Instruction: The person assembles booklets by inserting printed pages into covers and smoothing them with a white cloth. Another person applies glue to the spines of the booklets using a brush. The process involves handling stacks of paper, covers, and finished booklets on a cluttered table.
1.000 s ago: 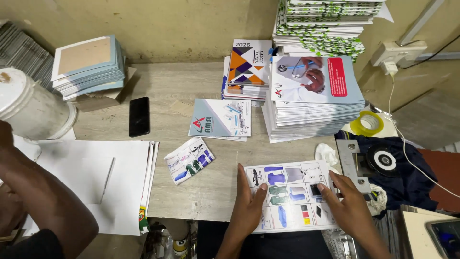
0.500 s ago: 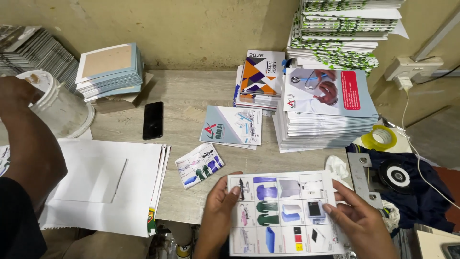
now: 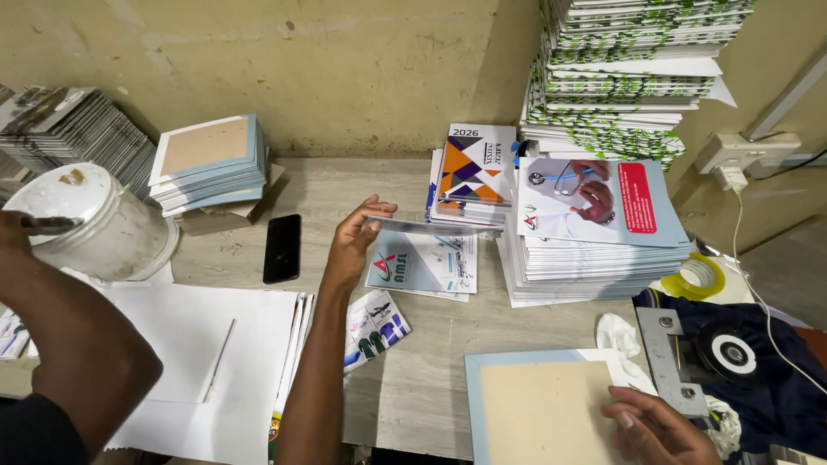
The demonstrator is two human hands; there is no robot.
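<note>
A: Report the left hand.

B: The left hand (image 3: pixel 355 244) sits at centre frame, arm reaching up from the bottom edge. Its fingers are curled closed on the near edge of a thin printed sheet (image 3: pixel 431 227), thumb on top. The sheet is held nearly level, seen edge-on, just above a printed card (image 3: pixel 424 265) lying on the table (image 3: pixel 422 379), and its far end is close to the stack of booklets with the orange and purple cover (image 3: pixel 472 172).

A: And the right hand?

B: The right hand (image 3: pixel 656 426) is at the lower right of the frame. Its fingers are loosely bent and rest on the right edge of a tan board with a pale blue border (image 3: pixel 538 405). The board lies flat on the table; nothing is gripped.

A: Surrounding items?

B: A tall stack of sheets with a red and white cover (image 3: pixel 594 232) stands right of centre. A black phone (image 3: pixel 282 248) lies left of centre. A white bucket (image 3: pixel 86 224) is at the left, where another person's arm (image 3: pixel 69 344) reaches over it. A roll of yellow tape (image 3: pixel 699 275) lies at the right edge of the table.
</note>
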